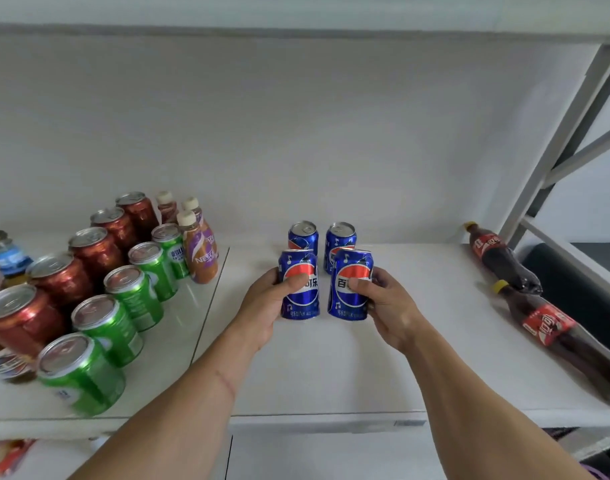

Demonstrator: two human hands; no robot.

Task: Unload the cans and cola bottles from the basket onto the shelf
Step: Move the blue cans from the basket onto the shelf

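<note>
My left hand (267,301) grips a blue cola can (299,291), and my right hand (388,306) grips a second blue cola can (351,289). Both cans stand upright on the white shelf (331,368), side by side. Just behind them two more blue cans (303,237) (340,239) stand in a row. Two cola bottles with red labels (497,258) (553,327) stand along the shelf's right side. The basket is out of view.
To the left stand rows of green cans (130,292), red cans (61,275) and several small bottles (201,251) with cream caps. A grey metal frame (566,140) rises at the right end. A lower shelf (331,455) shows below.
</note>
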